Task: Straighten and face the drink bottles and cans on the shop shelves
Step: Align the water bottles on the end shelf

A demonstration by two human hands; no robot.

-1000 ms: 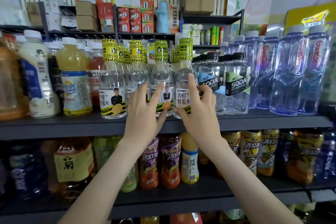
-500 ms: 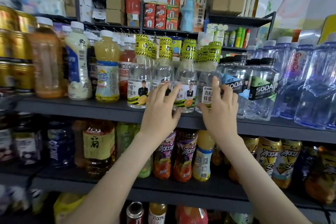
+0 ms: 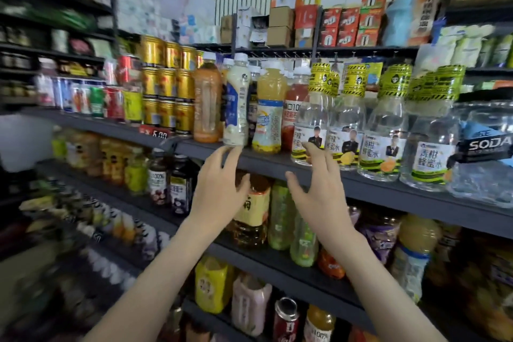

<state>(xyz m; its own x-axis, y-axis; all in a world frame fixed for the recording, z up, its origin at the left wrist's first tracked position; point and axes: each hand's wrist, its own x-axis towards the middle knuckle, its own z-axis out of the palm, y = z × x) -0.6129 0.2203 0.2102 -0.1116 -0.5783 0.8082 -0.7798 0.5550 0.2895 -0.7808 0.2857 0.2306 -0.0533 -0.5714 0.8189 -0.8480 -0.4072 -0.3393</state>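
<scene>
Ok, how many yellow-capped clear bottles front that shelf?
4 yellow-capped bottles, side by side between the red drink and the SODA bottle; more caps show behind, partly hidden.

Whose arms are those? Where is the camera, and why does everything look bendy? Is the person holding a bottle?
There is no machine here, just a person tidying a shop. The camera sits on their head and looks forward and down, so you see their own two arms. Its wide lens bends the edges of the picture. The left hand and the right hand are both open, fingers spread, holding nothing. They reach up toward the dark shelf. On it stand a creamy white bottle, a yellow juice bottle, clear bottles with yellow-and-black tops, and gold cans stacked further left. The left fingertips are just below the white bottle; I cannot tell if they touch it. More drinks fill the shelves underneath.
</scene>
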